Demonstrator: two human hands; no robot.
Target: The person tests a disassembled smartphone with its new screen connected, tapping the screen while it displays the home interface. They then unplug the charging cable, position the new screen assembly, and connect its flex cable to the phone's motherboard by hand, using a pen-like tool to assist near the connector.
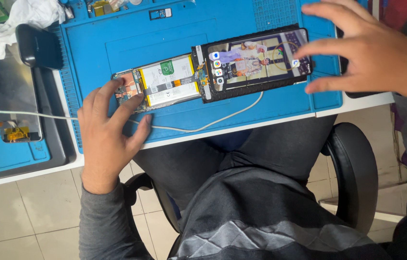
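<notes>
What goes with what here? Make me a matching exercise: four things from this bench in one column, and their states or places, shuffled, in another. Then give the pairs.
Things:
1. Opened phone body
2. Screen
3. White cable
4. White cloth

States or places:
A. crumpled at the far left corner of the bench
B. lit, showing a picture and app icons, under the right hand
C. back off, battery exposed, left hand fingertips on its end
D. running across the blue mat along the near edge

Pairs: 1-C, 2-B, 3-D, 4-A
</notes>
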